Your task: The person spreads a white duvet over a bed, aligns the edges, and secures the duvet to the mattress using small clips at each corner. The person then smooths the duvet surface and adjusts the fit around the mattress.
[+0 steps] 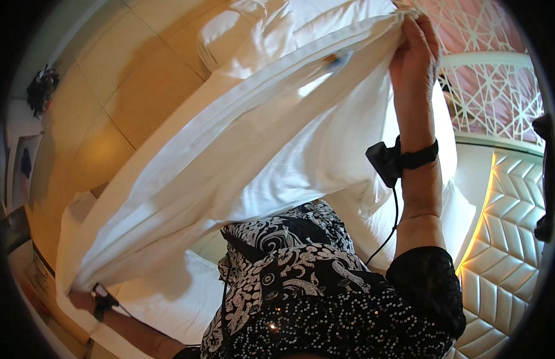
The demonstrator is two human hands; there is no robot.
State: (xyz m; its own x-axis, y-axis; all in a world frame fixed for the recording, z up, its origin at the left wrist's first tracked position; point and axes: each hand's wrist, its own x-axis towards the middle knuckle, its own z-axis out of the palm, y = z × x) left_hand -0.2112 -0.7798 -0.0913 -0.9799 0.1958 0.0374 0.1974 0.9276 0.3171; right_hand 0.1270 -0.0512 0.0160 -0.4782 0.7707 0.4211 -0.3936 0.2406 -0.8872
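A large white cloth (259, 134), probably a bed sheet, is stretched across the view in front of my body. My right hand (416, 49), raised at the upper right, pinches one gathered end of its edge. At the lower left my left hand (82, 299) is closed around the opposite end; its fingers are mostly hidden by the fabric. Loose folds hang between both hands. More white fabric (165, 309) lies under and beside the left forearm, and another crumpled white piece (268, 31) shows at the top. Each wrist wears a black strapped device.
Tan floor tiles (125, 89) show at the left. A quilted cream panel (501, 233) with a glowing strip stands at the right, below a white lattice screen (493, 85) with pink fabric behind it. A dark bundle (43, 89) is at the far left. Thin cables run from the wrist devices.
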